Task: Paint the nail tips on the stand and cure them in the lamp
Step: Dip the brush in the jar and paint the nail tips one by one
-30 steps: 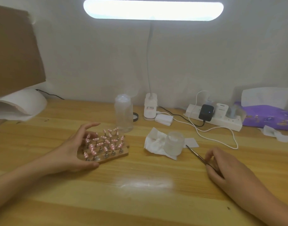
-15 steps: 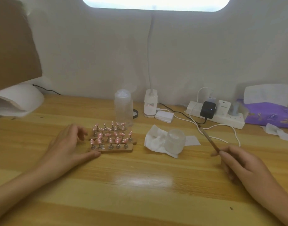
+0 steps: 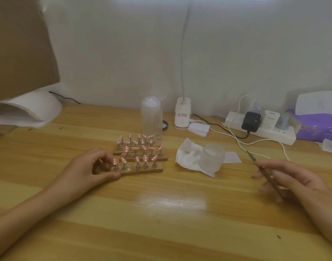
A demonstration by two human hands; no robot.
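Note:
Three wooden stand strips (image 3: 142,170) lie at the table's middle, each carrying several pink nail tips (image 3: 137,147) on small metal posts. My left hand (image 3: 89,170) grips the left end of the nearest strip, thumb along its front edge and fingers curled over the first post. Out to the right, my right hand (image 3: 285,178) hovers above the table and holds a thin brush (image 3: 263,170), its tip pointing up and away. The white curing lamp (image 3: 29,110) sits at the far left, partly behind a brown cardboard panel.
A frosted glass jar (image 3: 212,157) stands on a crumpled tissue (image 3: 187,157) right of the stands. Behind them are a clear plastic bottle (image 3: 152,117), the desk lamp's base (image 3: 182,115), a power strip (image 3: 261,129) with trailing cables and a purple tissue pack (image 3: 319,127).
My left hand set the stands down spread apart and now grips the front strip's left end. My right hand lifted the brush off the table and moved right. The view tilted down.

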